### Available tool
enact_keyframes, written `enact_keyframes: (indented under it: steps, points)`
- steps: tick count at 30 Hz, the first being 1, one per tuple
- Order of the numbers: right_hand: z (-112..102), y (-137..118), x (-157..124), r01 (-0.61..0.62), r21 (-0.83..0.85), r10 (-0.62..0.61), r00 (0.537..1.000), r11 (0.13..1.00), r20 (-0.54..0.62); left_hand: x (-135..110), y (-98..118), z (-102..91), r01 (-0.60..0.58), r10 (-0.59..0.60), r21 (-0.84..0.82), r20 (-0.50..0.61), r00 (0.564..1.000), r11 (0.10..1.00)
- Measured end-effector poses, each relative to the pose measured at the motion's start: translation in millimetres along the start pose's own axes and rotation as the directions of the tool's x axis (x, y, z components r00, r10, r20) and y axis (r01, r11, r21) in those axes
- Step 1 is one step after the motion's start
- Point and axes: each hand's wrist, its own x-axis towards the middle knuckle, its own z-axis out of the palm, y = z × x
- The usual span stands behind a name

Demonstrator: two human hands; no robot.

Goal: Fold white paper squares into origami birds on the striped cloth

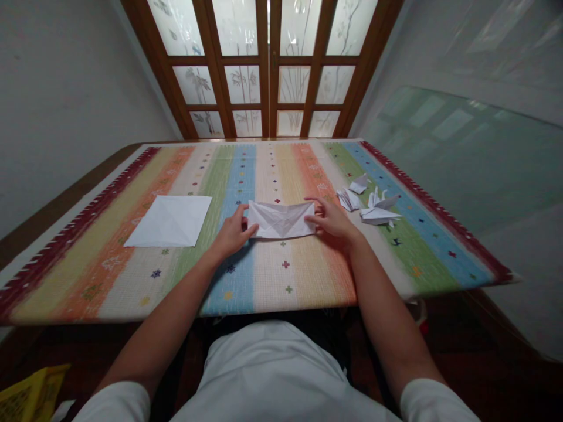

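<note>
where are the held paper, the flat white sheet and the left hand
Held paper (282,220): head view, creased middle
Flat white sheet (171,221): head view, its middle
Left hand (232,234): head view, its back

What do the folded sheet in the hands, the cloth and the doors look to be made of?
Folded sheet: paper, plain and matte, judging by its crisp creases.
Cloth: woven fabric, perhaps cotton, dull, with coarse weave showing near the front.
Door frames: likely stained wood, by their brown colour.
Panes: probably frosted glass, as light comes through hazily.
</note>
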Motion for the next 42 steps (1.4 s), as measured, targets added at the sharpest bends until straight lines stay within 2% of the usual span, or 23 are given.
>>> enact_keyframes:
  steps: [2, 4, 6, 8, 9, 11, 13, 15, 17, 23, 31, 33, 35, 38, 42]
  points:
    - [7, 3, 1, 0.025, -0.046, -0.027, 0.999, 0.999, -0.043, 0, -1, 0.2, 0.055, -0.053, 0.046, -0.047, 0.997, 0.997]
    - [14, 5, 3, 0.091, -0.158, -0.106, 0.990, 0.983, -0.088, 0, -3, 1.0, 0.081, -0.070, 0.116, -0.096, 0.993, 0.990]
    - [20, 5, 5, 0.170, -0.263, -0.201, 0.975, 0.950, -0.096, -1, -5, 3.1, 0.045, -0.017, 0.193, -0.145, 0.989, 0.980]
    - [23, 3, 6, 0.255, -0.323, -0.279, 0.960, 0.911, -0.028, -2, -6, 6.4, -0.054, 0.096, 0.261, -0.154, 0.983, 0.964]
    - [23, 1, 5, 0.297, -0.330, -0.301, 0.953, 0.896, 0.039, -3, -6, 8.5, -0.119, 0.160, 0.279, -0.129, 0.979, 0.953]
    - [24, -3, 4, 0.360, -0.295, -0.309, 0.929, 0.885, 0.205, -6, -1, 13.3, -0.264, 0.277, 0.275, -0.008, 0.961, 0.924]
    - [25, -8, 1, 0.390, -0.231, -0.303, 0.892, 0.891, 0.336, -9, 6, 18.2, -0.396, 0.371, 0.244, 0.143, 0.918, 0.885]
    - [26, -14, -2, 0.414, -0.178, -0.320, 0.860, 0.893, 0.397, -12, 13, 21.8, -0.463, 0.407, 0.237, 0.250, 0.878, 0.854]
    - [27, -19, -6, 0.429, -0.149, -0.340, 0.848, 0.891, 0.406, -14, 17, 23.4, -0.466, 0.394, 0.257, 0.287, 0.874, 0.847]
    - [32, -32, -13, 0.299, -0.168, -0.235, 0.918, 0.939, 0.320, -14, 19, 21.1, -0.410, 0.340, 0.304, 0.259, 0.904, 0.860]
    - [54, -31, -2, 0.265, -0.111, -0.262, 0.964, 0.958, 0.047, -12, 20, 25.7, -0.318, 0.271, 0.316, 0.183, 0.945, 0.894]
    - [59, -24, 3, 0.245, -0.163, -0.249, 0.968, 0.956, -0.010, -11, 19, 26.9, -0.281, 0.245, 0.303, 0.153, 0.957, 0.911]
    - [63, -15, 8, 0.230, -0.293, -0.256, 0.965, 0.928, -0.054, -10, 17, 28.6, -0.264, 0.238, 0.286, 0.122, 0.964, 0.921]
    - [67, -4, 12, 0.213, -0.438, -0.261, 0.964, 0.873, -0.052, -9, 14, 31.7, -0.298, 0.272, 0.295, 0.125, 0.954, 0.908]
    - [68, -3, 11, 0.227, -0.421, -0.261, 0.965, 0.878, -0.026, -9, 14, 32.7, -0.356, 0.317, 0.313, 0.171, 0.933, 0.880]
